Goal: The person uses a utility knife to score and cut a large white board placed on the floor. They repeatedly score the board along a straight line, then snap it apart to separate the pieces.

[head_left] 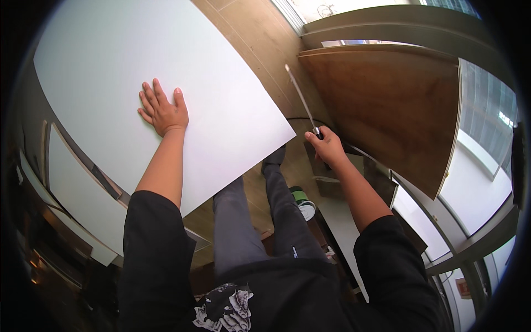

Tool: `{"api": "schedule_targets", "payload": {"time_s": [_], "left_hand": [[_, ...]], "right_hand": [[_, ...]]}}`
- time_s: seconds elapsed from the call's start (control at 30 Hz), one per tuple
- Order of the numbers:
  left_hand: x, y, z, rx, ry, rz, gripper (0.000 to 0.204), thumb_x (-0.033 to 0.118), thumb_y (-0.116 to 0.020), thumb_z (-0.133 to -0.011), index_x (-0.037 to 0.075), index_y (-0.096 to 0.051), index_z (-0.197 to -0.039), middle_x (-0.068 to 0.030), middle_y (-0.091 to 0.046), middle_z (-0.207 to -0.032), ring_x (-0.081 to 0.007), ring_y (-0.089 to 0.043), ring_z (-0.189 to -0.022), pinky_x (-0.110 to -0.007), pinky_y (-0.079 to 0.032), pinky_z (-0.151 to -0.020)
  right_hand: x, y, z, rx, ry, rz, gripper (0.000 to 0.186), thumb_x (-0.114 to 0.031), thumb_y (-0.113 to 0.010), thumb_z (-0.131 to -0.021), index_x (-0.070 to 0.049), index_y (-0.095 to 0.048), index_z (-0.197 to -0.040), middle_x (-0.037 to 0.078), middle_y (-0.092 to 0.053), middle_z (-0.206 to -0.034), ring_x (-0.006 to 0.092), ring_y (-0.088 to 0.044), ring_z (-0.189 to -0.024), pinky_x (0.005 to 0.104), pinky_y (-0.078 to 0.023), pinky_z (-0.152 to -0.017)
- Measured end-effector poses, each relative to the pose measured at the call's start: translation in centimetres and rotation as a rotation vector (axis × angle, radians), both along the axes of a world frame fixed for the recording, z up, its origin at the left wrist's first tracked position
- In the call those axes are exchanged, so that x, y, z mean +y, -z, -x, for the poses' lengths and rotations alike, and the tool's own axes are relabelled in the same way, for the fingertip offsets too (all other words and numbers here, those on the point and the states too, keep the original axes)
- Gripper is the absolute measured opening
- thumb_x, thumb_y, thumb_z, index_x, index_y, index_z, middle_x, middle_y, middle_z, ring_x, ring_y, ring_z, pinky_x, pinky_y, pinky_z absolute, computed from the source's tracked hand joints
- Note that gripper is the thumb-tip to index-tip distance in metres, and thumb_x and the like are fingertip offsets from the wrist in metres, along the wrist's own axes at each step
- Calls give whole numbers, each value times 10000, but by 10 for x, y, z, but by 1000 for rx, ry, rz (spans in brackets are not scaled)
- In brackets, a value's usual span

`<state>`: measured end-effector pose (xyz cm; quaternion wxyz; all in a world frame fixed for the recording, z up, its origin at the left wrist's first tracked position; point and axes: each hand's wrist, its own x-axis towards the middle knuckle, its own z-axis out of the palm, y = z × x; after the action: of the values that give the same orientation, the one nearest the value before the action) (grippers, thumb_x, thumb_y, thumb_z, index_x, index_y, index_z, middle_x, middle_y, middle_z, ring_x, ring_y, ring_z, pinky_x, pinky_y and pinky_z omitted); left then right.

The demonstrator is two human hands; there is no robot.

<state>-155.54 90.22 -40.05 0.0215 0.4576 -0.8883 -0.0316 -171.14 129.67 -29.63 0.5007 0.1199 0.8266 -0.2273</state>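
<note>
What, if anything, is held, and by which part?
The right hand grips a long metal-shafted tool by its handle; the left hand, flat on the white panel, holds nothing.

Bright overall, apparently daylight; strongest at upper right, where the window (370,10) is blown out to near white. White panel (227,72) evenly lit, fine surface detail washed out. Sheer curtain (487,94) backlit, one small glare patch. Screwdriver (302,99): highlight along shaft. Lower left dim; dark clutter (61,271) poorly resolved, few orange glints. Black shirt (310,293) loses fold detail. Centre reasonably sharp, periphery softer. Strong fisheye distortion: straight edges bow, corners black, bluish fringe at rim.
</note>
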Motion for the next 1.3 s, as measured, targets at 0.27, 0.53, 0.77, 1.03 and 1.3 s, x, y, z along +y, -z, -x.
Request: {"api": "schedule_targets", "payload": {"time_s": [0.27,0.53,0.77,1.03,1.3], "left_hand": [[1,2,-2,-16,18,-8,721,518,-435,-1010,208,-206,-1620,-76,-127,-1704,-281,-80,-1566,-553,-1,-1231],[5,7,8,41,457,-43,689,416,-502,-1011,187,-259,-1613,-106,-179,-1691,-311,-153,-1558,-574,-51,-1231],[152,-29,104,25,1361,-343,378,384,-625,-942,60,-682,-1129,-102,-638,-1303,-274,-457,-1395,-520,-211,-1225],[201,-33,78,205,1499,-565,282,235,-679,-901,66,-682,-1127,-91,-677,-1191,-270,-565,-1266,-483,-334,-1165],[263,-72,108,579,-279,-1771,355,301,-599,-1018,18,-620,-1232,-134,-704,-1037,-189,-674,-891,-337,-546,-814]], "right_hand": [[23,15,-38,-45,376,157,179,-131,-698,-878,-13,-630,-996,82,-618,-712,178,-603,-537,328,-503,-519],[72,5,-86,266,130,182,276,-224,-738,-892,-28,-602,-1031,103,-646,-682,184,-619,-554,335,-501,-583],[81,-19,-81,65,366,223,256,-201,-725,-905,-27,-597,-1044,79,-640,-724,143,-596,-539,311,-489,-558],[76,-47,-64,-167,432,367,203,-205,-676,-939,-30,-584,-987,56,-593,-681,154,-606,-518,288,-482,-481],[68,-63,-60,-415,564,599,132,-161,-616,-958,-39,-567,-957,50,-541,-611,177,-615,-510,293,-474,-452]]}}
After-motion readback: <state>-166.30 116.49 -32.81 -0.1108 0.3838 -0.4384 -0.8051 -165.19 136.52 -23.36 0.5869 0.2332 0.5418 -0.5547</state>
